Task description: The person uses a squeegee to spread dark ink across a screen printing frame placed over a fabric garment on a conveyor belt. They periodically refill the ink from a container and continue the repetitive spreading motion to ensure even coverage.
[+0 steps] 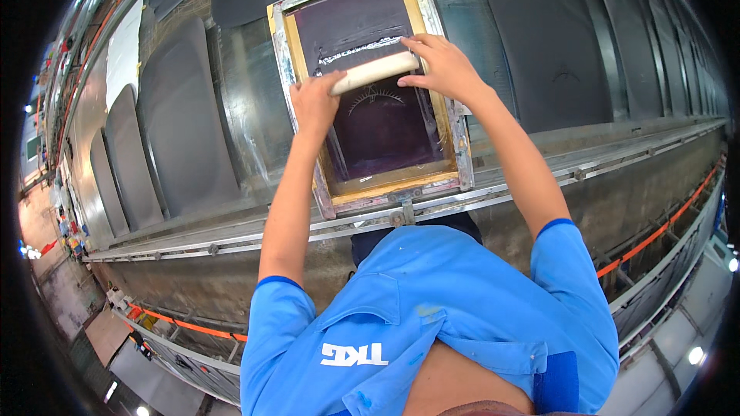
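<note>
A squeegee with a pale, rounded handle (375, 72) lies crosswise over a screen printing frame (457, 138). My left hand (314, 104) grips its left end, and my right hand (445, 67) is closed round its right end, thumb on the near side. Just beyond the handle a streak of white ink (358, 49) runs across the dark purple mesh (378, 134). A curved, rayed design shows faintly on the mesh nearer to me. Yellowish tape (422, 15) lines the inside of the metal frame. The squeegee's blade is hidden beneath the handle.
Dark grey sheets (181, 119) lie along the long table to the left, and more dark sheets (539, 46) to the right. A metal rail (532, 182) with a clamp (401, 212) runs along the near edge. Beyond the aisle, an orange strip (655, 225) follows another table.
</note>
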{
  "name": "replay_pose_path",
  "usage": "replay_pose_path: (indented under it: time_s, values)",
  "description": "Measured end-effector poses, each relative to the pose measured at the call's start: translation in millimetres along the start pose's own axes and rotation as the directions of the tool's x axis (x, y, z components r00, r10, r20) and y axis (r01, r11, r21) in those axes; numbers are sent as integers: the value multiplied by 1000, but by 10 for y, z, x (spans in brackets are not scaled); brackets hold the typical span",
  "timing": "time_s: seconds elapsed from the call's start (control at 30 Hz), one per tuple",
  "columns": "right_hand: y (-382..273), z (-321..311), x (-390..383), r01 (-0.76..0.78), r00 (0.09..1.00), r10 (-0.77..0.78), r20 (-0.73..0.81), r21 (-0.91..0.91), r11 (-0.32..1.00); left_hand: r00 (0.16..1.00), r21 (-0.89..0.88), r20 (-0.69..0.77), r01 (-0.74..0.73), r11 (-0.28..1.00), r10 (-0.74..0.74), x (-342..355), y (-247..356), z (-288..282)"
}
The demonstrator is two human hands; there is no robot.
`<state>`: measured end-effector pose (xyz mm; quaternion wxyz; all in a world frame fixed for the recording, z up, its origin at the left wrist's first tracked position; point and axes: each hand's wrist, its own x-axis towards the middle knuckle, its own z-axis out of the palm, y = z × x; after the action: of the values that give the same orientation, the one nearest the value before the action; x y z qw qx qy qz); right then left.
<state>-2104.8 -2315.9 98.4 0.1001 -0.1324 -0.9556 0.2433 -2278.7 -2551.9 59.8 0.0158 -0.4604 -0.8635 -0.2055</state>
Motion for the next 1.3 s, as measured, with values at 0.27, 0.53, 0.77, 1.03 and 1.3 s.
replay_pose_path:
  time_s: [0.27,0.53,0.77,1.03,1.3]
  values:
    - [79,689,-248,12,999,-10,-43,64,998,999,7,-23,24,1000,-24,-191,4,206]
    - [-382,557,-1184,-130,987,115,114,137,982,993,-16,87,78,997,-76,-1222,420,10]
    - [295,446,305,48,997,-42,-60,116,992,997,53,-10,73,996,-73,219,-48,88]
    - [313,709,27,-20,996,34,-82,167,986,984,67,95,144,987,-150,99,26,160]
    - [-388,596,-1467,-125,989,109,99,179,976,992,-31,77,101,994,-98,-1395,528,30]
